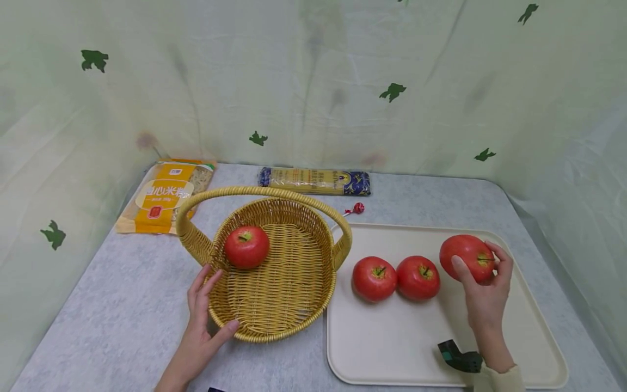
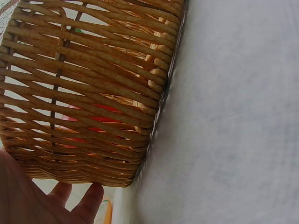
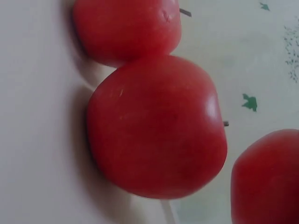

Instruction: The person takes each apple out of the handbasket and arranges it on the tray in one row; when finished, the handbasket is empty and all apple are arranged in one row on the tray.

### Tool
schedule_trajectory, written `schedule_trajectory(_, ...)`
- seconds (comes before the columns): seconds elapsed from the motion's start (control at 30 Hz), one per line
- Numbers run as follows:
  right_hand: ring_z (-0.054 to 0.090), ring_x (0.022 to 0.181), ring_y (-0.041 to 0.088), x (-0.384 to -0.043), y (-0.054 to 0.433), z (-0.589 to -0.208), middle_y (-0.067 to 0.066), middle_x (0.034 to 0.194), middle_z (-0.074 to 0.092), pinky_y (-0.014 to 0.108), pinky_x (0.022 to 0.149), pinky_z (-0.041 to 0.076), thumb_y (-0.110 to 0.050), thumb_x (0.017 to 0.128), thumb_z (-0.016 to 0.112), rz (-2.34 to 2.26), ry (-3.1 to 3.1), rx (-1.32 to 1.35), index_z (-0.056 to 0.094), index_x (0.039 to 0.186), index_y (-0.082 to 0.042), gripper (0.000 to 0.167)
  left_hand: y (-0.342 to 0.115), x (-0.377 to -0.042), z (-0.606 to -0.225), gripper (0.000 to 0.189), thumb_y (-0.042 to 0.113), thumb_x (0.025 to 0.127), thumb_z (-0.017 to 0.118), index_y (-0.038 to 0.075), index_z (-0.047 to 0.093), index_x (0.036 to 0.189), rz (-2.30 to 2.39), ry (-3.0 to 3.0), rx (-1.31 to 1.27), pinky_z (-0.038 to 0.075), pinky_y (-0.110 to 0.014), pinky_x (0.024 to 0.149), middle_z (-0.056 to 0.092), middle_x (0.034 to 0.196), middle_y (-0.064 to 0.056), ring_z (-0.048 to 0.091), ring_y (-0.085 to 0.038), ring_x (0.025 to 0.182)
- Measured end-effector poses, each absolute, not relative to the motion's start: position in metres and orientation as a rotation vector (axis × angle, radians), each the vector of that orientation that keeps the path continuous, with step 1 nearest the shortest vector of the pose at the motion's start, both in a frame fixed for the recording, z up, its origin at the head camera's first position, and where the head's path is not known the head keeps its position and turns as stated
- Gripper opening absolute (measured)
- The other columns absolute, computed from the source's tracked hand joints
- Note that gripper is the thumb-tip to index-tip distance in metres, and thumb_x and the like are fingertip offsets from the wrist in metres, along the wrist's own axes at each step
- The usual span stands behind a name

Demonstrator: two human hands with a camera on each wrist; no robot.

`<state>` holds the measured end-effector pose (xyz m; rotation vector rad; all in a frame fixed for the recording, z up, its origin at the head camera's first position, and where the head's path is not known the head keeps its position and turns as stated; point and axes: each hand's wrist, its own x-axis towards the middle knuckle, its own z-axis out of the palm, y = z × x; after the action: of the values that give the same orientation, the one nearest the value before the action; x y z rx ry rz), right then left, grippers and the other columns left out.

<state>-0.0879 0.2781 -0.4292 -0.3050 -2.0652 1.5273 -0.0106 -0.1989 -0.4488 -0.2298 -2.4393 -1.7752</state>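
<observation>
Gripped by the right hand (image 1: 487, 300), one apple (image 1: 462, 253) is right of centre, partly covered by fingers and cropped in the right wrist view. Another apple (image 1: 247, 247), inside the wicker basket (image 1: 279, 294) left of centre, shows only through gaps in the left wrist view; the left hand (image 1: 200, 325), fingers relaxed, touches the rim. Two more apples (image 1: 374, 279) lie on the tray (image 1: 382, 348); beyond it, a lollipop (image 1: 358, 208).

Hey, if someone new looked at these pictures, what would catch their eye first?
Probably the red apples: two side by side on the pale tray, and a third apple held above it in the right hand. The golden wicker basket left of the tray might come next, with a fourth apple inside and the left hand at its side.
</observation>
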Motion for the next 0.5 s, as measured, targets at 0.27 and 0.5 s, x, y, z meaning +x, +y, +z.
schedule_trajectory(0.27,0.037,0.118,0.014,-0.099,0.306,-0.467,-0.005,0.132,0.041,0.012,0.072,0.045,-0.030,0.082,0.074,1.382,-2.202,-0.427,0.035,0.140,-0.036,0.070,-0.199,-0.011,-0.448,0.086,0.000,0.082,0.066,0.016,0.019,0.151,-1.769,-2.436,-0.234,-0.002,-0.074,0.094,-0.008,0.153,0.006,-0.010,-0.023,0.138)
schedule_trajectory(0.5,0.037,0.116,0.015,-0.097,0.303,-0.467,-0.002,0.133,0.042,0.011,0.071,0.042,-0.039,0.081,0.074,1.315,-2.291,-0.599,0.036,0.140,-0.037,0.070,-0.198,-0.011,-0.448,0.085,0.001,0.082,0.066,0.016,0.019,0.151,-1.769,-2.439,-0.225,-0.002,-0.074,0.094,-0.008,0.153,0.006,-0.010,-0.023,0.138)
